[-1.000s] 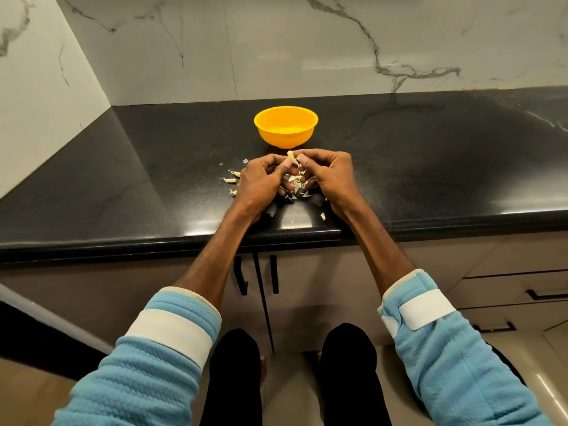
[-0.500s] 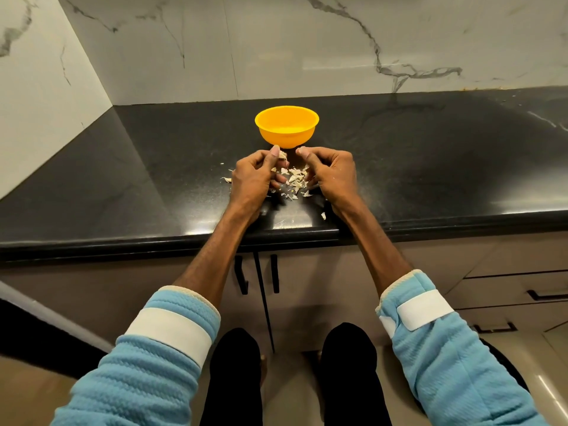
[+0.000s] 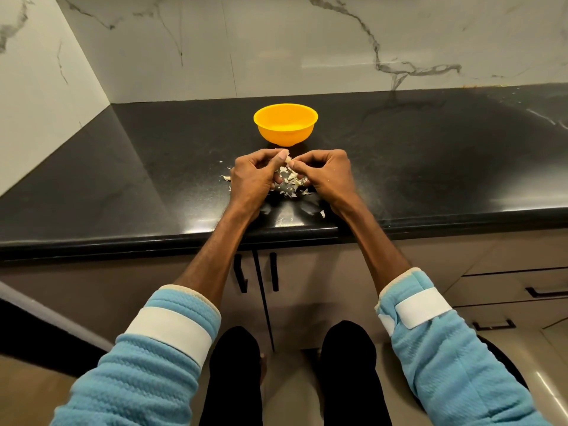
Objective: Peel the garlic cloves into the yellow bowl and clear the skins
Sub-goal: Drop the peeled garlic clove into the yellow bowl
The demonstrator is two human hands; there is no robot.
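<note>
A yellow bowl (image 3: 285, 124) stands on the black countertop (image 3: 123, 179), just beyond my hands. My left hand (image 3: 255, 176) and my right hand (image 3: 325, 173) meet over the counter, thumbs and fingertips pinched together on a small pale garlic clove (image 3: 288, 160). Below them lies a heap of whitish garlic skins (image 3: 292, 182). A few loose skin bits (image 3: 226, 178) lie left of my left hand. What the bowl holds is hidden by its rim.
The counter's front edge (image 3: 184, 238) runs just under my wrists. Marble walls (image 3: 276, 47) close the back and left side. Below are cabinet doors with black handles (image 3: 273, 272) and drawers at the right.
The hands drew apart half a second ago, baring the skin heap, then closed together again on the clove, slightly nearer the bowl. The bowl stays put.
</note>
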